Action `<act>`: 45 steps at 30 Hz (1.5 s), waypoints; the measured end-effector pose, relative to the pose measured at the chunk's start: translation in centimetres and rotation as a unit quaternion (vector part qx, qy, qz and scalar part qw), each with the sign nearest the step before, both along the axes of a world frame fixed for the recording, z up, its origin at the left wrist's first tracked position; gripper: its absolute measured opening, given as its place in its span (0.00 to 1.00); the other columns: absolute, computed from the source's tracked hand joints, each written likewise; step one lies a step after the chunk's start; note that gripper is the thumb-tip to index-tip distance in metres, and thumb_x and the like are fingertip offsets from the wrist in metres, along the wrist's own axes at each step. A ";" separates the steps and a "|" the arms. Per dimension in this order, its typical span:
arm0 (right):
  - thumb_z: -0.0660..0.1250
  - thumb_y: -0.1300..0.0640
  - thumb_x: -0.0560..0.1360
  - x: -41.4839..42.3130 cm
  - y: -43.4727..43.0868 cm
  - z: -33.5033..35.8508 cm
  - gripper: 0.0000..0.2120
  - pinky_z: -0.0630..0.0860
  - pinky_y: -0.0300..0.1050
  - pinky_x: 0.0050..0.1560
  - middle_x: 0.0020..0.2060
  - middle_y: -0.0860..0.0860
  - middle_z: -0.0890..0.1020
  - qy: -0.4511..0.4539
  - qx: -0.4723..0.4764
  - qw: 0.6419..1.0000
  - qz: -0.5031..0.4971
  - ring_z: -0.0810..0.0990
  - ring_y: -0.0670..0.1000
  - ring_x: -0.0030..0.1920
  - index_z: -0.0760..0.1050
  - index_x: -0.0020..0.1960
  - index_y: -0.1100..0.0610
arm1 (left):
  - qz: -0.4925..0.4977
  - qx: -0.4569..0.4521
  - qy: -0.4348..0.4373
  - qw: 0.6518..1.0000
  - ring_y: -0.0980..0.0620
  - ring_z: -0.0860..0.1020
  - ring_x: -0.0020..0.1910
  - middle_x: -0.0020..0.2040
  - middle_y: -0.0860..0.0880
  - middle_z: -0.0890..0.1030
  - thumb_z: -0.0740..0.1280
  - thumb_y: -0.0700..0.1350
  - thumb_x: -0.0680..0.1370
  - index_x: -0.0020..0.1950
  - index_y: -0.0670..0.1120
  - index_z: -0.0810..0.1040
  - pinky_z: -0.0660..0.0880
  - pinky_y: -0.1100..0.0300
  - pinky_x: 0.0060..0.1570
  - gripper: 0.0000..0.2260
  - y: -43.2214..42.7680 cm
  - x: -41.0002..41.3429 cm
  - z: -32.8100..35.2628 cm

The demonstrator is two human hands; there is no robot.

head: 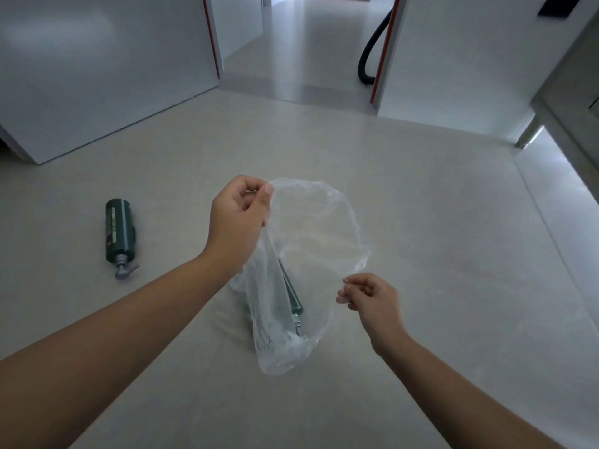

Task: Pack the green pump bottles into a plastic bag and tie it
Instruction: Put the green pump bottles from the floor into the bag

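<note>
A clear plastic bag [311, 241] hangs open in the middle of the view, its mouth spread wide. My left hand [238, 218] pinches the far left of the rim. My right hand [369, 301] pinches the near right of the rim. Inside the bag lies one green pump bottle [293, 298], tilted, with its grey pump pointing down toward the bag's bottom. A second green pump bottle [118, 233] lies on its side on the floor to the left, apart from the bag, grey pump head toward me.
The pale tiled floor [421, 205] stretches all around. A white wall panel [97, 76] stands at the back left. A doorway with red-edged frames opens ahead, with a black hose [369, 56] hanging at its right side. A step edge [551, 176] runs along the right.
</note>
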State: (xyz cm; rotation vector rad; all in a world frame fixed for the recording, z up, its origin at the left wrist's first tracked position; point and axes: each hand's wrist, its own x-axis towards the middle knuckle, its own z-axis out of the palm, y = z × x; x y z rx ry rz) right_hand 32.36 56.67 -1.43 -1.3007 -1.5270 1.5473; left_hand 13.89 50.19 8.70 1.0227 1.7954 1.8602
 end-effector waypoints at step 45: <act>0.60 0.70 0.75 -53.7 -21.1 19.4 0.10 0.73 0.36 0.32 0.25 0.50 0.79 0.178 -0.051 0.865 0.467 0.76 0.44 0.26 0.74 0.40 0.59 | 0.562 0.149 -0.006 0.813 0.61 0.68 0.25 0.23 0.59 0.74 0.64 0.42 0.77 0.37 0.52 0.74 0.66 0.70 0.27 0.09 -35.1 -37.2 12.2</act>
